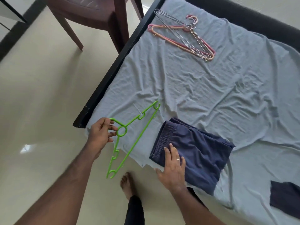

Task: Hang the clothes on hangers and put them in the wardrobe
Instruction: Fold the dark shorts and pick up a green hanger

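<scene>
- The left hand [100, 133] grips the green hanger [129, 140] at its neck, thumb and fingers curled round the hook and the ring below it; the hanger's triangle spreads away from the fingertips, one arm out over the bed corner, the other down over the floor [40, 95].
- A bare foot [128, 184] stands on the floor below the hanger, between the two forearms.
- The right hand [172, 166] lies flat on the folded navy shorts [194, 153], fingers straight and a little spread, holding nothing; the fingertips reach the waistband end, and the thumb sits at the shorts' near edge by the sheet [211, 88].
- The shorts lie on the sheet near the bed's corner, mostly beyond and to the right of those fingers.
- Well beyond both hands, a bunch of wire and pink hangers [183, 34] lies on the sheet near the far edge.
- A dark cloth [285, 198] lies on the sheet to the right of the right forearm.
- A brown chair [97, 17] stands on the floor beyond the left hand.
</scene>
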Demonstrator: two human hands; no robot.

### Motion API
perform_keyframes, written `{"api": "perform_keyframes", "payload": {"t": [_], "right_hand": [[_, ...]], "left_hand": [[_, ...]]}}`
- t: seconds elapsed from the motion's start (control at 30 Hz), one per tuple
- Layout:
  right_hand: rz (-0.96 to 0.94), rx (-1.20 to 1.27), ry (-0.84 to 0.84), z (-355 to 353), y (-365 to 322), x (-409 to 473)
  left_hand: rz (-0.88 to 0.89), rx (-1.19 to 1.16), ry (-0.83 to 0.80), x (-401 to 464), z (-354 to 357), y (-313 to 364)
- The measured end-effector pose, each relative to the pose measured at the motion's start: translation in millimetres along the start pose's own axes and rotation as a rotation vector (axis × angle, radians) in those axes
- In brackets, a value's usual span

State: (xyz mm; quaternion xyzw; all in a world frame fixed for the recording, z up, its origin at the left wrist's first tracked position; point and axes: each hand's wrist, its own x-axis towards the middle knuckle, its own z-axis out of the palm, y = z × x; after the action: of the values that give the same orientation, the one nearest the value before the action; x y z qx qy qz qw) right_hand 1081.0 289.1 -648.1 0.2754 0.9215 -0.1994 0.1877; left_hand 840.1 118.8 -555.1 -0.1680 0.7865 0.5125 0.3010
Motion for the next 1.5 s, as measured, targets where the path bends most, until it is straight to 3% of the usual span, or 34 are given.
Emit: {"api": "perform_keyframes", "payload": {"t": [0.33,0.53,0.67,0.77,1.03,1.17,1.23,1.37,1.5], "right_hand": [[0.101,-0.052,0.062,32.5,6.8,21.3],[0.271,0.313,0.178,29.2,8.1,30.8],[0.145,0.088,0.143,28.6,8.0,30.2],[0.140,0.087,0.154,28.9,3.2,37.6],[0.235,0.797,0.202,25.7,10.9,39.0],[0.059,0.928,0.322,20.6,-25.3,32.4],[-0.051,0.843,0.270,23.0,-59.8,29.0],[-0.121,0.416,-0.026,48.7,-100.5,24.8],[-0.119,0.154,-0.034,59.4,-100.5,25.3]], "left_hand": [[0.065,-0.084,-0.024,3.2,1.2,-50.3],[0.037,-0.137,-0.046,3.7,-1.0,-64.4],[0.030,-0.150,-0.032,4.0,3.1,-68.1],[0.023,-0.151,-0.041,2.8,3.0,-69.9],[0.038,-0.148,-0.059,1.3,-2.6,-64.9],[0.026,-0.151,-0.044,0.7,-1.4,-65.8],[0.016,-0.147,-0.034,0.4,-0.6,-65.8],[0.012,-0.124,-0.015,0.8,-5.8,-64.0],[0.062,-0.073,-0.047,3.4,-10.3,-56.6]]}}
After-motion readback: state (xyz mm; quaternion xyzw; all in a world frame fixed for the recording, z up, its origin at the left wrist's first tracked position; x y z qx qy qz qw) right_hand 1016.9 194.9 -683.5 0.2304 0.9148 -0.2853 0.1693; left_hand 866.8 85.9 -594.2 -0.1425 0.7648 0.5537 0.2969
